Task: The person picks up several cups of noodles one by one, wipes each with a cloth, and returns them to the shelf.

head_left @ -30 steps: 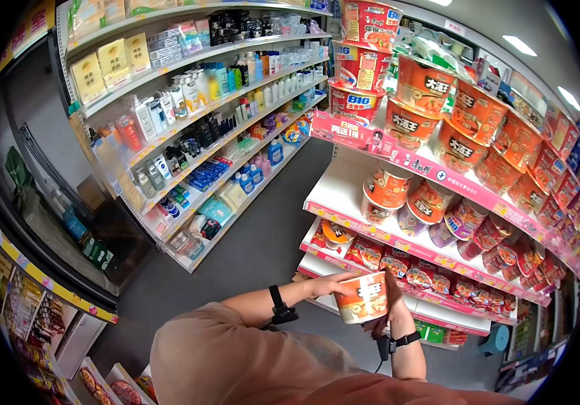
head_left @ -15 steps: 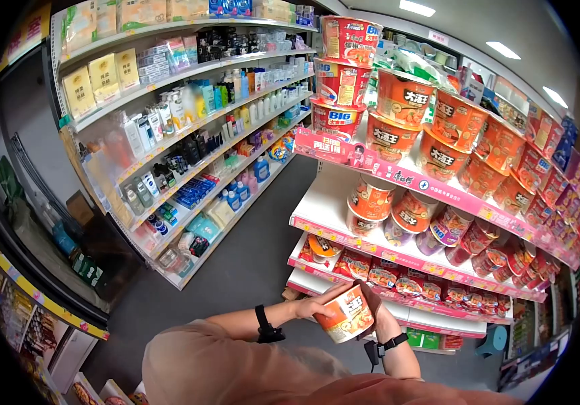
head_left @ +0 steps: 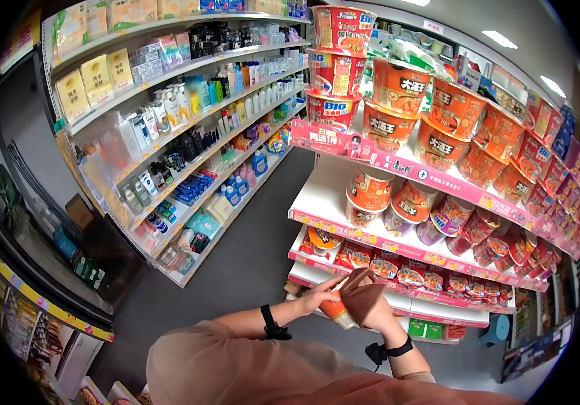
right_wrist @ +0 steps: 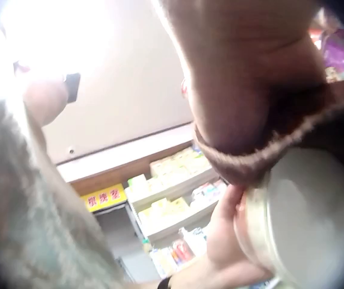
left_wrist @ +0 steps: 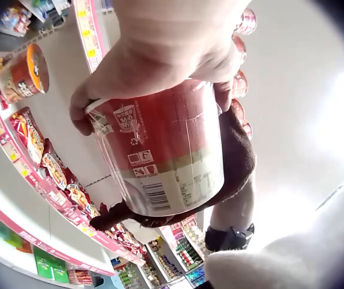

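In the head view my left hand (head_left: 316, 298) grips an orange instant noodle cup (head_left: 336, 311), which is tilted. The left wrist view shows the left thumb and fingers curled over the rim of the noodle cup (left_wrist: 172, 150), with its printed side and barcode facing that camera. A brown cloth (head_left: 363, 294) covers most of my right hand (head_left: 382, 319) and hides its fingers. This cloth (left_wrist: 238, 159) wraps behind and under the cup in the left wrist view. From the right wrist, the cup's pale base (right_wrist: 316, 223) appears just below the cloth's edge (right_wrist: 244, 162).
Ahead to the right stands a shelf rack (head_left: 317, 189) with stacked noodle cups (head_left: 398, 88) and packs on the lower tiers. A long shelf unit (head_left: 188, 182) of toiletries runs along the left. Grey floor (head_left: 236, 256) lies between them. A blue stool (head_left: 496, 329) stands at the lower right.
The cup has turned in my hands, so its lettered front no longer faces the head camera. My right hand has brought the brown cloth up over the cup's side.
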Available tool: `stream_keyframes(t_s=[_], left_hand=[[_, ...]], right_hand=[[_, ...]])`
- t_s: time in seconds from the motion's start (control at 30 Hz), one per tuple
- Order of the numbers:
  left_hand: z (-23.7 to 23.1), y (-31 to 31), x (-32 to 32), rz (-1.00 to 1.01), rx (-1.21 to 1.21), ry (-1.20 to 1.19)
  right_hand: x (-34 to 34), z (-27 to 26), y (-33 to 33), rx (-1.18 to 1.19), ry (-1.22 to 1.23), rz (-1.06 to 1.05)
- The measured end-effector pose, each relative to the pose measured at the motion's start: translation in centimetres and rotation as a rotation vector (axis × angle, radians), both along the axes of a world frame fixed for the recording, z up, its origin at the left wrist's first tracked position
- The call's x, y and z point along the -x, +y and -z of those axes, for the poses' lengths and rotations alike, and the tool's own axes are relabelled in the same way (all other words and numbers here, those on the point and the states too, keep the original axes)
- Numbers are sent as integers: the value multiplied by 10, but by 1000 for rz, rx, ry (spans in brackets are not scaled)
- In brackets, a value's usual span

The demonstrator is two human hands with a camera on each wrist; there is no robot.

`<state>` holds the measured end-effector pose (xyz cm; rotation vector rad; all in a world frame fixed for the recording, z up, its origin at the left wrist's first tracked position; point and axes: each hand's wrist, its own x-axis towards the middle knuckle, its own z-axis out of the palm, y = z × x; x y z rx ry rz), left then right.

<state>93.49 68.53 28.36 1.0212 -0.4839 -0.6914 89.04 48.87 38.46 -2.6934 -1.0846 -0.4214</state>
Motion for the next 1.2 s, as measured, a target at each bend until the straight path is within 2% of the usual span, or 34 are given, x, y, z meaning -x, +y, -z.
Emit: stream_keyframes(t_s=[0.03,0.1,0.17,0.27,0.3,0.33,0.37,0.43,0.47,0.5,0.57,0.63,0.67,0.7,0.77,0.83,0.9,0.93,1.0,1.03,1.1,1.13,1.2], left_hand=[[2,1,-1,-21,19,-31],[4,3,-4,7,68,-81],[-6,9,-4,54,19,-42],[-1,8,-1,-1,103,72],[2,6,-2,-51,113,98],[6,3,-7,-94,173,157],[9,-1,-14,-136,229,221],[6,-12,-11,-262,252,334],[6,-21,-9,-352,269,321],[8,-30,-5,-435,272,307],[27,-40,-6,-556,204,32],[35,-41,-13,-659,34,-423],[34,-39,-14,-689,-93,-576],[35,-36,-14,-721,-213,-730],[33,-38,-13,-659,-187,-690],[34,-38,-13,-557,-185,-667],[43,-39,-8,-435,-157,-575],[40,-40,-4,-403,-125,-585],[28,-43,8,-456,-247,-818],[29,-45,9,-483,-300,-922],[41,-44,3,-524,-333,-845],[46,-47,-3,-546,-345,-810],[56,-51,-13,-469,-240,-590]], right_hand=[[7,6,2,-184,-22,2],[14,6,2,-454,109,102],[1,21,-20,-696,434,71],[-27,65,-50,-966,966,235],[-23,81,-50,-1666,1341,269],[-31,83,-46,-1799,1357,54],[-17,62,-25,-1989,1287,56],[-13,16,6,-2152,1497,17],[-17,31,16,-2280,1271,32],[-15,43,21,-2304,1247,129],[-6,53,23,-2329,1285,144],[-6,86,17,-2439,1452,-59],[-4,84,21,-2412,1463,-65],[-2,108,12,-2374,1480,-183],[5,96,12,-2392,1132,121],[9,104,6,-2285,843,234],[6,102,-3,-2207,685,315],[1,99,-14,-2256,830,372],[-1,140,-32,-2320,1159,313],[0,147,-31,-2336,1160,304],[7,113,-21,-2327,1159,391],[10,111,-19,-2217,1129,557],[19,101,-21,-2142,1130,563]])
